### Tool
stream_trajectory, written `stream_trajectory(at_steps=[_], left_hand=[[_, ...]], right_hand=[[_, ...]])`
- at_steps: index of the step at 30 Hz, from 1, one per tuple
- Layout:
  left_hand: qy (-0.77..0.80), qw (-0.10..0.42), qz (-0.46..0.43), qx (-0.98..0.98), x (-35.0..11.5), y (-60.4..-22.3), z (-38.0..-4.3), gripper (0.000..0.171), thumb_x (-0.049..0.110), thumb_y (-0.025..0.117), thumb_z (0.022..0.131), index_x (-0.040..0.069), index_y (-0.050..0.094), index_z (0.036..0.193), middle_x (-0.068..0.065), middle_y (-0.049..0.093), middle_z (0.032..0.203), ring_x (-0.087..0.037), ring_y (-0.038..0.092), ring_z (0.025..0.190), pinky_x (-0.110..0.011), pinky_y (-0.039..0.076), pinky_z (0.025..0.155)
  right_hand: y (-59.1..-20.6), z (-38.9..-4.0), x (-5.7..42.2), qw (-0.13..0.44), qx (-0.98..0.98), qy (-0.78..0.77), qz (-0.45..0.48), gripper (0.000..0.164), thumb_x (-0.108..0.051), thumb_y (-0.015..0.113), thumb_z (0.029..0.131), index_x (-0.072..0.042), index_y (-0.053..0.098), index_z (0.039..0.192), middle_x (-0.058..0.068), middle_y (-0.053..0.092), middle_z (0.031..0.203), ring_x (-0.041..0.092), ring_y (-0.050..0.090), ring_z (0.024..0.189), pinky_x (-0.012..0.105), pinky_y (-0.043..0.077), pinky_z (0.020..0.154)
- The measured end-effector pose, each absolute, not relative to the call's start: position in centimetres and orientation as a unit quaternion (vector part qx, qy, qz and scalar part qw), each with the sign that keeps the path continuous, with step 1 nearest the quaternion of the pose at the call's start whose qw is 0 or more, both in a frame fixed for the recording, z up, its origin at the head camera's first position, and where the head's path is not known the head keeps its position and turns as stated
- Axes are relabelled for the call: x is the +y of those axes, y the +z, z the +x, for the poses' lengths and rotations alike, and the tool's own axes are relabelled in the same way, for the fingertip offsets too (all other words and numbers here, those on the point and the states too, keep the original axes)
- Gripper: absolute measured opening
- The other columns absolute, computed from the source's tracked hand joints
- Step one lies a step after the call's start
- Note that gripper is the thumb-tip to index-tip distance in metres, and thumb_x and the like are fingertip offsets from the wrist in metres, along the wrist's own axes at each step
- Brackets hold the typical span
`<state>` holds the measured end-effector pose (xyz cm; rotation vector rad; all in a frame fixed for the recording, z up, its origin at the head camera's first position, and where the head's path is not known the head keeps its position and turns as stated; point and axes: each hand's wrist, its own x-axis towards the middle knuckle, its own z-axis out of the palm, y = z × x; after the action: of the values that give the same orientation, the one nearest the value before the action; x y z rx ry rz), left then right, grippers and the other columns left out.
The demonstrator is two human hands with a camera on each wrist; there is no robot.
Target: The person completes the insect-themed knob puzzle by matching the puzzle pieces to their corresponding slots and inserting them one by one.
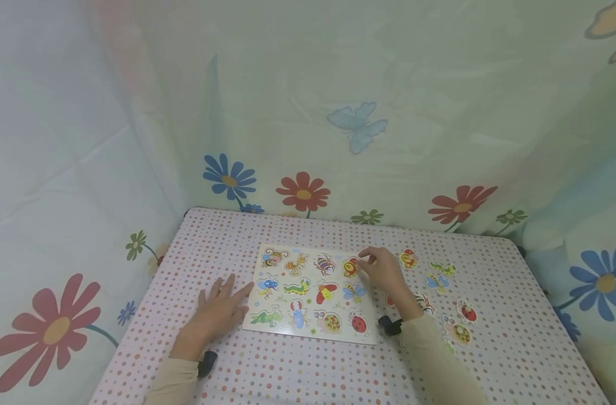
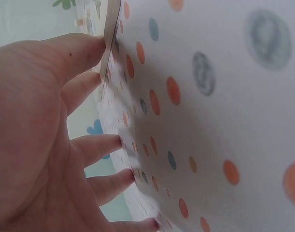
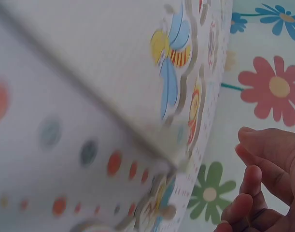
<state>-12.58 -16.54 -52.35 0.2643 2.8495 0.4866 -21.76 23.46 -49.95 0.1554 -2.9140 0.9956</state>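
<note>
A pale puzzle board [image 1: 368, 333] with rows of coloured insect pictures lies flat on the dotted table. At its left side is my left hand [image 1: 214, 315], fingers spread. Its thumb and forefinger touch the board's edge in the left wrist view, while other fingertips [image 2: 123, 179] rest on the tabletop. My right hand [image 1: 381, 273] hovers over the upper right corner, fingertips beside the round red-and-yellow bug [image 1: 350, 268]. In the right wrist view, its fingers [image 3: 253, 176] are loosely bent with nothing visible between them.
Loose insect pieces lie right of the board, among them a caterpillar [image 1: 443, 269], a blue-winged bug [image 1: 436, 284], a ladybug [image 1: 467, 313] and a snail [image 1: 458, 333]. The right forearm partly covers several pieces. A flower-printed curtain [image 1: 277, 112] stands behind the table.
</note>
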Motion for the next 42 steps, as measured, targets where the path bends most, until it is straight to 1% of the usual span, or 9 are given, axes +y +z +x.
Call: stream_trajectory(at_steps=[4,11,14,19,27,32,36,39,42], left_hand=[[0.168,0.119,0.091,0.974,-16.5,-52.4,-12.6,0.056,0.034,0.055,0.102,0.028,0.039,0.156,-0.021,0.017,0.164,-0.05,0.009,0.147,-0.076,0.004,0.11],[0.165,0.124,0.09,0.974,-16.7,-52.6,-12.7,0.056,0.036,0.053,0.103,0.03,0.037,0.156,-0.02,0.014,0.164,-0.05,0.006,0.147,-0.075,0.002,0.11],[0.165,0.123,0.09,0.974,-16.7,-52.6,-12.7,0.056,0.035,0.053,0.103,0.029,0.037,0.156,-0.02,0.014,0.164,-0.05,0.006,0.147,-0.075,0.002,0.11],[0.17,0.121,0.091,0.974,-16.8,-52.5,-12.6,0.057,0.034,0.054,0.103,0.028,0.037,0.156,-0.021,0.015,0.164,-0.051,0.007,0.147,-0.076,0.001,0.109],[0.17,0.122,0.094,0.973,-16.7,-52.6,-12.7,0.057,0.034,0.054,0.103,0.029,0.036,0.157,-0.021,0.014,0.164,-0.051,0.006,0.147,-0.076,0.001,0.109],[0.172,0.121,0.094,0.973,-16.9,-52.7,-12.8,0.057,0.034,0.053,0.103,0.029,0.036,0.157,-0.021,0.013,0.164,-0.051,0.006,0.147,-0.076,0.0,0.109],[0.172,0.122,0.096,0.973,-16.9,-52.7,-12.8,0.057,0.035,0.052,0.103,0.029,0.035,0.157,-0.02,0.012,0.164,-0.051,0.005,0.147,-0.076,0.0,0.109],[0.174,0.125,0.097,0.972,-16.9,-52.5,-12.7,0.056,0.034,0.052,0.104,0.029,0.035,0.157,-0.02,0.012,0.164,-0.051,0.005,0.147,-0.076,0.0,0.109],[0.175,0.125,0.096,0.972,-16.9,-52.4,-12.7,0.056,0.034,0.052,0.104,0.029,0.035,0.157,-0.021,0.012,0.164,-0.051,0.005,0.147,-0.076,0.0,0.109]], right_hand=[[-49.9,-20.8,25.3,0.04,-0.945,0.321,0.047,0.021,-0.012,0.071,0.093,0.001,0.071,0.11,0.01,0.057,0.083,0.019,0.047,0.059,0.031,0.04,0.049],[-49.2,-18.9,27.6,0.067,-0.945,0.316,0.041,0.021,-0.011,0.072,0.092,0.001,0.071,0.109,0.011,0.06,0.084,0.016,0.046,0.049,0.029,0.038,0.043],[-48.9,-18.1,28.4,0.068,-0.947,0.312,0.035,0.021,-0.012,0.072,0.093,0.001,0.071,0.11,0.011,0.059,0.084,0.016,0.047,0.05,0.029,0.038,0.042],[-48.2,-16.6,29.9,0.077,-0.951,0.3,0.014,0.022,-0.014,0.07,0.095,0.0,0.071,0.112,0.012,0.062,0.087,0.018,0.05,0.061,0.03,0.039,0.047],[-48.6,-14.3,32.8,0.103,-0.955,0.277,-0.03,0.023,-0.018,0.07,0.095,-0.004,0.071,0.113,0.008,0.06,0.086,0.017,0.046,0.06,0.028,0.037,0.044],[-49.3,-13.1,34.4,0.089,-0.953,0.289,-0.036,0.026,-0.022,0.068,0.097,-0.005,0.07,0.116,0.009,0.059,0.09,0.018,0.046,0.065,0.028,0.039,0.046],[-50.1,-12.6,36.0,0.048,-0.949,0.309,-0.033,0.031,-0.029,0.064,0.1,-0.006,0.069,0.12,0.014,0.059,0.102,0.021,0.049,0.073,0.029,0.045,0.047],[-50.4,-12.5,37.0,0.001,-0.94,0.341,-0.032,0.034,-0.032,0.064,0.1,-0.006,0.068,0.121,0.015,0.057,0.109,0.021,0.053,0.066,0.03,0.047,0.044],[-50.6,-12.5,37.6,-0.036,-0.929,0.368,-0.026,0.031,-0.026,0.067,0.099,-0.004,0.069,0.121,0.015,0.058,0.105,0.02,0.053,0.055,0.031,0.047,0.043]])
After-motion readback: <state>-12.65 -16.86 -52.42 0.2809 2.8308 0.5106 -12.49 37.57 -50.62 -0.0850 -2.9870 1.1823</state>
